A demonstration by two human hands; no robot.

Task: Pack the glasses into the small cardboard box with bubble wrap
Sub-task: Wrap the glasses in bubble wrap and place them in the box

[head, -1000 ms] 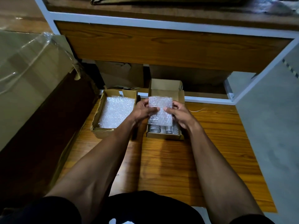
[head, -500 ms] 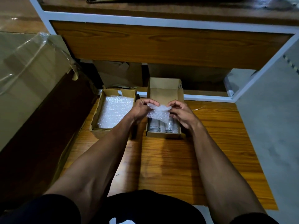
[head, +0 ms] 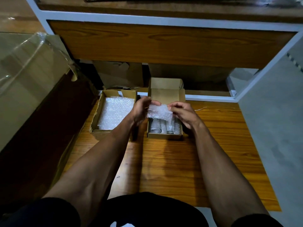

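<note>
A wood-grain tabletop (head: 180, 161) sits low in a dim room, with a white-framed wooden panel (head: 164, 43) rising behind it at 12 o'clock, grey floor (head: 275, 136) at 3 o'clock and a large cardboard carton wrapped in clear film (head: 24, 82) at 9 o'clock. Near the tabletop's far edge stands the small cardboard box (head: 164, 135), its lid flap upright at 12 o'clock; two clear glasses (head: 161, 126) lie side by side inside it. Just beside it at 9 o'clock a second open box (head: 98, 115) holds a flat stack of bubble-wrap sheets (head: 114, 112). Above the small box, the left hand (head: 141, 110) and right hand (head: 183, 113) each pinch an end of a crumpled piece of bubble wrap (head: 159, 112), every grip pressed on the wrap, which hangs over the glasses' far ends.
</note>
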